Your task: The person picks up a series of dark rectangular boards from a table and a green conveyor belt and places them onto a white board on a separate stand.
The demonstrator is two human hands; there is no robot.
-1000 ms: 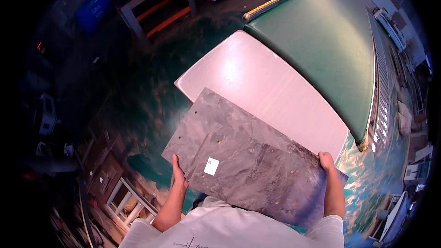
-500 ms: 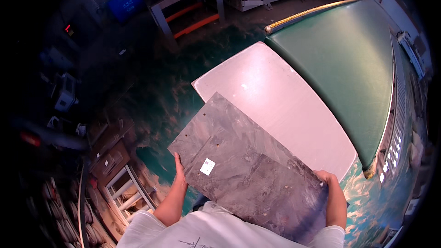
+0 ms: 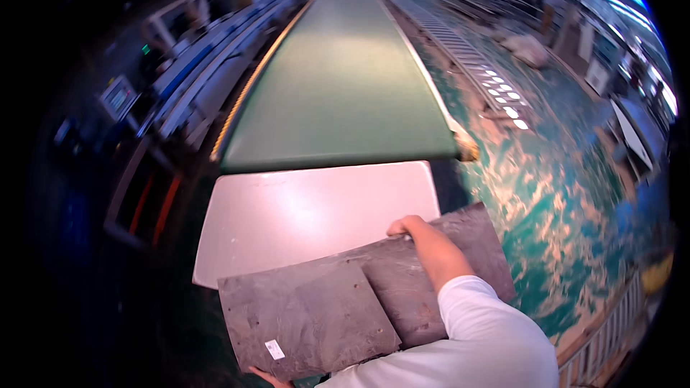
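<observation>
both hands (image 3: 410, 228) grip grey slab (image 3: 345, 309), now swung round w/ white table (image 3: 309, 215) & green belt (image 3: 338, 86) ahead.

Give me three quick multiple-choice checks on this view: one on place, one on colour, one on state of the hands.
1. Where does the white table stand relative to the long belt?
A. at its near end
B. far off to its right
C. on top of it

2. What colour is the belt's surface?
A. red
B. green
C. yellow

3. How is the grey panel held?
A. lying flat on the floor
B. by one hand only
C. right hand on the far edge, left hand at the near edge

Answers: 1 A, the table butts the belt's near end. 2 B, it is plainly green. 3 C, both hands grip edges.
</observation>
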